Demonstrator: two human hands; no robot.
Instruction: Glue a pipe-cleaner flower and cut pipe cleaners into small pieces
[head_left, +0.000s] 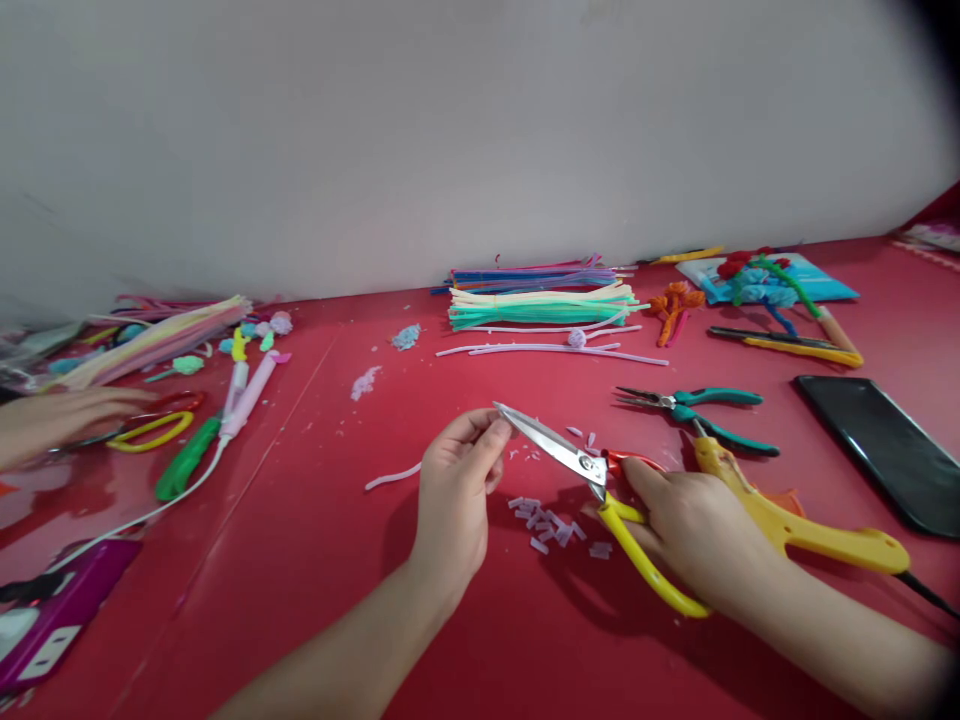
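Observation:
My left hand point(457, 480) is closed in a pinch around a lilac pipe cleaner point(394, 477), whose tail sticks out to the left. In my right hand point(694, 515) is a pair of scissors point(551, 440) with one red and one yellow handle. The blade tips meet my left thumb and fingertips, and the blades look nearly together. Whether the pipe cleaner lies between them is hidden by my fingers. Below the blades, several short lilac cut pieces point(551, 525) lie scattered on the red table point(315, 600).
Pipe cleaner bundles point(540, 308) lie along the wall. To the right are pliers point(694, 410), a yellow glue gun point(817, 535), a black phone point(885, 450) and fuzzy flowers point(757, 280). At left, another person's hand point(82, 415) is near scissors point(154, 432), a pink glue gun point(251, 395) and a purple power strip point(79, 610).

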